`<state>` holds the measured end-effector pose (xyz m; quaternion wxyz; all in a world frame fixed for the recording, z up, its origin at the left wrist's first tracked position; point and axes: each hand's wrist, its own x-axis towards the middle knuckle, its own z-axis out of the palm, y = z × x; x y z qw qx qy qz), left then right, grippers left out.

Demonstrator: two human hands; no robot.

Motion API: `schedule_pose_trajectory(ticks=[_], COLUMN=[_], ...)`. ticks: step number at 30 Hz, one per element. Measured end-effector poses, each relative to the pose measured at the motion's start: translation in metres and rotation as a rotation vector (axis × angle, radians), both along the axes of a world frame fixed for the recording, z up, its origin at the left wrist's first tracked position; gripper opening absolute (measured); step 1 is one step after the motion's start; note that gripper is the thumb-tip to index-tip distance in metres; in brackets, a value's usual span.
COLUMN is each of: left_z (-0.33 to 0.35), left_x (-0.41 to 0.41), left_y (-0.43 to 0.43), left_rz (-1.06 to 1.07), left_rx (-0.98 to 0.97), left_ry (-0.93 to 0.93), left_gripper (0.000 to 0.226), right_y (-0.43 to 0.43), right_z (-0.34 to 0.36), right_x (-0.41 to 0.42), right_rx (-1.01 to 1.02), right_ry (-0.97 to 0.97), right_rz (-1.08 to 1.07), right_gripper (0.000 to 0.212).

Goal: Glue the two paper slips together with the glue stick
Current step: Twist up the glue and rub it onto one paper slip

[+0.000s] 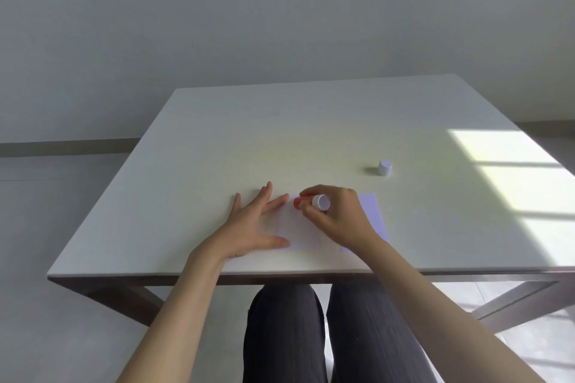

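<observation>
Two pale paper slips lie side by side near the table's front edge. On the left slip (300, 232) my left hand (252, 227) rests flat with its fingers spread, pressing its left side down. My right hand (337, 216) grips a red glue stick (311, 201) with a white base, tilted so its tip touches the top of that slip. The right slip (371, 211) looks faintly lilac and is partly hidden under my right hand and wrist. The glue stick's white cap (385, 167) stands apart on the table, further back on the right.
The white table (249, 134) has a dark wooden frame; its front edge runs just above my knees. A bright patch of sunlight (510, 183) falls on the table's right side. A grey wall and floor lie beyond.
</observation>
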<state>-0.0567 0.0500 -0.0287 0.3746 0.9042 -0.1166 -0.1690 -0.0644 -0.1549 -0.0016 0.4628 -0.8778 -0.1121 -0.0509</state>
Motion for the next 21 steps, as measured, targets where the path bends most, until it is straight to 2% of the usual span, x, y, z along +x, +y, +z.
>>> schedule_pose_trajectory(ticks=[4, 7, 10, 12, 14, 17, 21], left_z=[-0.001, 0.001, 0.004, 0.005, 0.006, 0.008, 0.014], left_x=[0.001, 0.000, -0.001, -0.002, -0.003, -0.004, -0.006], left_y=[0.000, 0.000, 0.000, 0.000, -0.001, -0.001, 0.000], left_rz=[-0.008, -0.070, -0.089, -0.100, -0.110, -0.088, 0.022], left_rx=[-0.012, -0.009, 0.024, 0.034, 0.014, -0.046, -0.193], left_ry=[0.003, -0.052, -0.097, -0.111, -0.113, -0.096, -0.046], left_gripper=[0.109, 0.111, 0.110, 0.108, 0.107, 0.103, 0.087], right_y=[-0.002, -0.010, -0.021, -0.027, -0.029, -0.027, -0.022], right_z=[0.003, 0.008, 0.012, 0.013, 0.012, 0.010, 0.006], right_x=[-0.020, -0.017, -0.010, -0.008, -0.007, -0.010, -0.017], right_rx=[0.027, 0.169, 0.602, 0.973, 1.236, 1.448, 1.556], right_ry=[0.140, 0.137, 0.207, 0.379, 0.589, 0.748, 0.794], right_rz=[0.187, 0.079, -0.077, -0.117, -0.104, -0.059, -0.070], right_gripper=[0.018, 0.012, 0.007, 0.010, 0.020, 0.023, 0.017])
